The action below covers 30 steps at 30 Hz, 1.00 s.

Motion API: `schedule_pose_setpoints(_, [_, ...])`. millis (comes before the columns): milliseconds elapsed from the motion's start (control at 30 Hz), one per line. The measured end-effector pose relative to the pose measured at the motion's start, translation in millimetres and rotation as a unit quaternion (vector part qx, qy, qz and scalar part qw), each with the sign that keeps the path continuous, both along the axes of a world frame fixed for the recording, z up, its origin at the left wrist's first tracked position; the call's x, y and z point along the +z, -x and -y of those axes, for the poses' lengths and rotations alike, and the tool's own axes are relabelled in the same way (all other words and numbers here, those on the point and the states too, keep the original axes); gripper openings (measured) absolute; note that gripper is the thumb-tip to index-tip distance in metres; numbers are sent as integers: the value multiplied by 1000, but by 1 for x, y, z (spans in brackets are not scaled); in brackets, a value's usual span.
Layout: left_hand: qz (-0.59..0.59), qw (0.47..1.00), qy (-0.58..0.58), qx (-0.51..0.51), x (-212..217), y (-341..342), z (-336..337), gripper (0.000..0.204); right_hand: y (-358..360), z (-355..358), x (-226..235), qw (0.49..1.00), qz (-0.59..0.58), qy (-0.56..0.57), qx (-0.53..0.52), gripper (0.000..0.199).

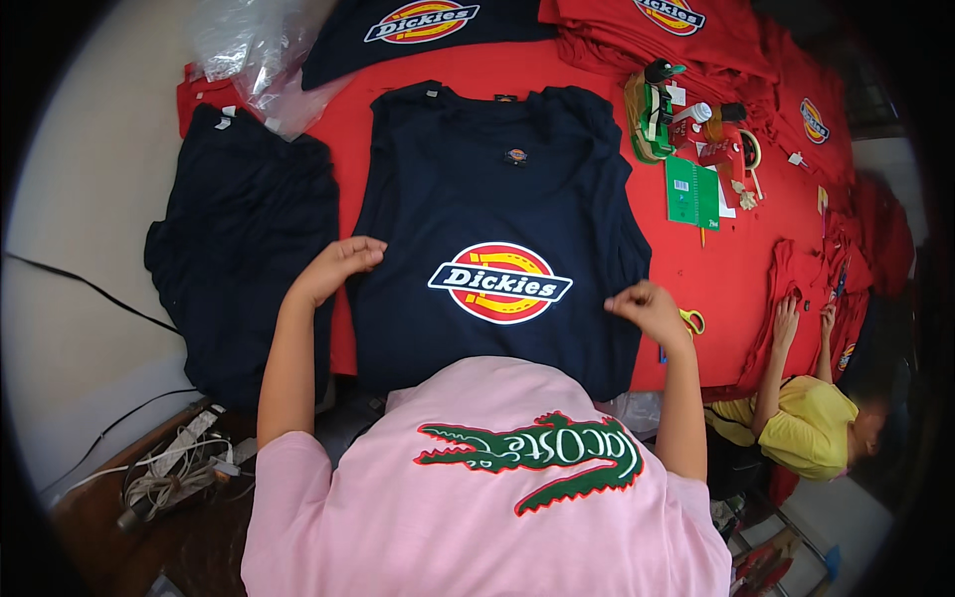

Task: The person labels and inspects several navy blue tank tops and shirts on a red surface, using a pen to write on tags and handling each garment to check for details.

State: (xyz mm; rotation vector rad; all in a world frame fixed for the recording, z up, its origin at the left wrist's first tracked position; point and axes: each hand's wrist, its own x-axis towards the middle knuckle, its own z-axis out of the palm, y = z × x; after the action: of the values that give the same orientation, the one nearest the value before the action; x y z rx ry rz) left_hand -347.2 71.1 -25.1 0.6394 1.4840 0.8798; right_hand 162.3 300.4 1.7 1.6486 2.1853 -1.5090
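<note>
A navy T-shirt [477, 204] lies spread flat in front of me, neckline away from me, with a red, yellow and white logo print [500, 283] on its chest. At the shirt's left edge is my left hand [343, 267], its fingers pressed together and their tips over the cloth. Near the right edge my right hand [649, 308] is closed in a pinch, fingertips above the shirt. Whether either hand grips cloth is hidden; no fabric is visibly pulled up. The shirt's lower end goes out of sight behind my pink top [477, 537].
More navy garments [244, 239] lie to the left, beside clear plastic [264, 50]. Red shirts [676, 60] are piled at the far right. A green notebook [693, 193], bottles and yellow scissors [693, 320] rest on the red table [716, 269]. A person in yellow [811, 423] handles red garments at right.
</note>
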Motion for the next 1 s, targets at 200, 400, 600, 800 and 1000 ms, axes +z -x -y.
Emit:
schedule_pose_setpoints(200, [-292, 931, -2, -220, 18, -17, 32, 46, -28, 42, -9, 973, 172, -121, 96, 50])
schedule_pose_setpoints(400, [-501, 803, -16, -322, 27, -1, 54, 65, -87, 16, -15, 996, 39, -71, 22, 37])
schedule_pose_setpoints(600, [-376, 893, 105, -222, 6, 9, 58, 53, -97, 22, -8, 998, 21, 14, -56, 28])
schedule_pose_setpoints(800, [-278, 960, 0, -40, -14, -1, 75, 35, -100, 34, 1, 996, -65, 41, -46, 27])
schedule_pose_setpoints(1000, [-408, 895, 13, -182, 111, -12, 101, 42, -102, 34, 115, 983, 57, -42, 169, 21])
